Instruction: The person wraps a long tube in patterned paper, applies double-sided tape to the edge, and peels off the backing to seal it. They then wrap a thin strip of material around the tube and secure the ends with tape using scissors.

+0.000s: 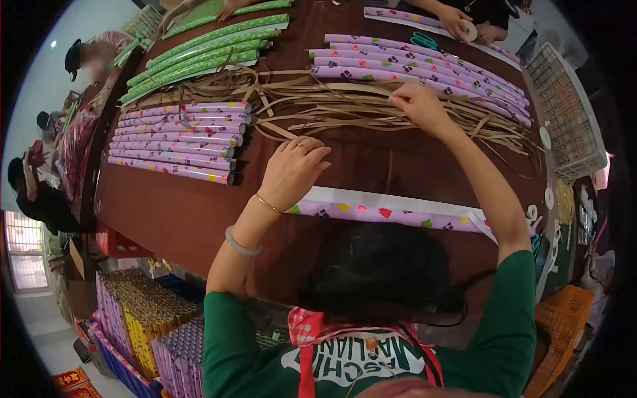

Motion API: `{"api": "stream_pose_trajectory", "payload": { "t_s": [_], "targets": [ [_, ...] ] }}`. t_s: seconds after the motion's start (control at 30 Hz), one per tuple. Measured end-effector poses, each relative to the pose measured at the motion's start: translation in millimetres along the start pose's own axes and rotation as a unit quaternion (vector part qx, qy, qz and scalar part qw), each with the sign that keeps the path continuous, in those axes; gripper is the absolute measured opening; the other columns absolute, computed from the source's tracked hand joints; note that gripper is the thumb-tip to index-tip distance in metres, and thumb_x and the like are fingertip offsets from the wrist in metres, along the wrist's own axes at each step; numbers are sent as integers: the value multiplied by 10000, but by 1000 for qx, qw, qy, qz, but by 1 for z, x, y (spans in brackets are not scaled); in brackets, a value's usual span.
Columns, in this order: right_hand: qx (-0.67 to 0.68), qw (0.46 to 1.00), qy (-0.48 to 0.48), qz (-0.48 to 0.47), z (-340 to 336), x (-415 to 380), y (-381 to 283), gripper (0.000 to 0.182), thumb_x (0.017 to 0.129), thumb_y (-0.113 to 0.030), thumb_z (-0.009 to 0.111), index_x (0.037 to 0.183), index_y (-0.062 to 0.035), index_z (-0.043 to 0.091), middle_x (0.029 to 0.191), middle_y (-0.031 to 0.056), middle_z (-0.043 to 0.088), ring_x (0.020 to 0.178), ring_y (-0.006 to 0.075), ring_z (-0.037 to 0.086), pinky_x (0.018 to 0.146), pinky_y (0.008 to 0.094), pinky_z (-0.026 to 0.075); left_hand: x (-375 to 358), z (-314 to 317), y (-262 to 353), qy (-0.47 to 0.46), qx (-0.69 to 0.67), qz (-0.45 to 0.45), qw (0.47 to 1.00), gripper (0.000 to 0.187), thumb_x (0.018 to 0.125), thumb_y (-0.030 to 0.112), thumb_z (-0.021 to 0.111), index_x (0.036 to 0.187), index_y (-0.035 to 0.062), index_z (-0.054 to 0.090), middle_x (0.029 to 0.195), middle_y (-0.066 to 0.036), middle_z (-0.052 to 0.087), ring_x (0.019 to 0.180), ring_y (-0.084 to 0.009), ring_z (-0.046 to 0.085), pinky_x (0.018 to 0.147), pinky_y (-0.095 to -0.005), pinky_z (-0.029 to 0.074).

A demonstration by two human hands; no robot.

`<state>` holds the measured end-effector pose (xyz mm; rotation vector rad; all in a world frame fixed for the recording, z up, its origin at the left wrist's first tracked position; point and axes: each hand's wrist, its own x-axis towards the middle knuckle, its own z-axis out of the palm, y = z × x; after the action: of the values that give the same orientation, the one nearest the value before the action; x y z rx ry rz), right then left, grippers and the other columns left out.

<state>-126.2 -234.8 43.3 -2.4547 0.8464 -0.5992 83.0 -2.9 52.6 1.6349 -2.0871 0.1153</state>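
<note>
My right hand [421, 109] reaches over a pile of long flat brown strips [345, 106], thumb and fingertips pinched together on what looks like one strip. Nearer to me, my left hand [293, 169] hovers beside the pile's left end. Its fingers are loosely curled, the thumb stands apart, and no object shows in it. Below both hands lies a purple patterned paper roll [378, 211] with a white edge strip along its far side. A row of similar purple tubes [176, 142] lies to the left of my left hand.
More purple rolls [418, 66] and green rolls [206, 50] lie at the back, with teal scissors [423, 41]. Across the table, a co-worker's hands hold a tape roll [468, 30]. A plastic crate [564, 113] stands right. Bundled tubes [136, 315] stand below left.
</note>
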Motion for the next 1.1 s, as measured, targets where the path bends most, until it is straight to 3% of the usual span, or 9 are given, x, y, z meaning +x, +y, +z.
{"api": "stream_pose_trajectory", "payload": {
  "t_s": [0.2,0.27,0.37,0.5,0.6,0.7,0.83,0.97,1.1],
  "targets": [
    [-42,998,-40,-30,-49,-3,-19,227,826,-250,564,845,-36,639,774,133,626,731,300,585,663,384,448,-8,-37,34,47,-3,5,999,207,781,150,652,970,67,632,988,-73,617,947,-268,577,803,-361,459],
    [-126,987,-11,-96,-27,-21,-24,182,792,-236,609,812,-59,641,828,117,628,815,293,593,703,398,460,-17,-47,49,75,6,8,997,203,759,156,662,942,75,631,957,-41,616,948,-233,575,806,-357,451],
    [-154,985,-63,-51,21,-26,-14,157,741,-226,693,821,-104,635,894,82,616,927,280,568,777,410,441,-47,-56,66,78,-13,-9,997,213,768,154,657,962,72,627,986,-54,618,977,-246,568,824,-360,445],
    [-214,971,64,-86,60,-33,0,190,724,-236,699,808,-83,621,827,101,606,870,290,571,731,415,445,-92,-59,77,36,-23,-40,998,218,787,160,644,988,78,624,1015,-59,608,989,-254,560,837,-364,441],
    [-209,974,31,-85,54,-23,4,195,733,-239,697,811,-79,617,821,106,605,854,295,575,726,415,441,-114,-62,81,9,-43,-57,997,231,783,128,653,1002,59,625,1036,-72,613,997,-269,565,839,-377,445],
    [-78,996,-16,34,-10,5,-11,177,823,-237,619,846,-62,614,807,97,596,754,237,573,686,357,443,-120,-61,79,26,-45,-64,997,227,779,129,657,994,62,629,1034,-74,613,996,-267,562,844,-376,443],
    [27,989,63,-134,-160,21,-13,216,906,-239,552,985,-40,574,785,0,575,727,79,506,655,233,432,-107,-58,82,35,-51,-41,997,229,785,157,650,997,75,624,1026,-58,609,1000,-250,559,844,-363,438],
    [-123,965,228,-34,-323,-63,-65,196,913,-237,514,971,-53,549,814,12,563,735,87,516,666,245,435,-86,-55,97,48,-86,-2,995,230,781,147,653,998,75,622,1015,-57,611,997,-251,560,833,-359,441],
    [-193,964,150,103,-368,-206,-164,179,921,-234,475,957,-65,524,843,24,552,742,95,526,677,258,438,-70,-51,115,78,-137,25,987,255,769,128,666,1011,67,616,1001,-64,613,972,-259,570,815,-361,455]
  ]
}}
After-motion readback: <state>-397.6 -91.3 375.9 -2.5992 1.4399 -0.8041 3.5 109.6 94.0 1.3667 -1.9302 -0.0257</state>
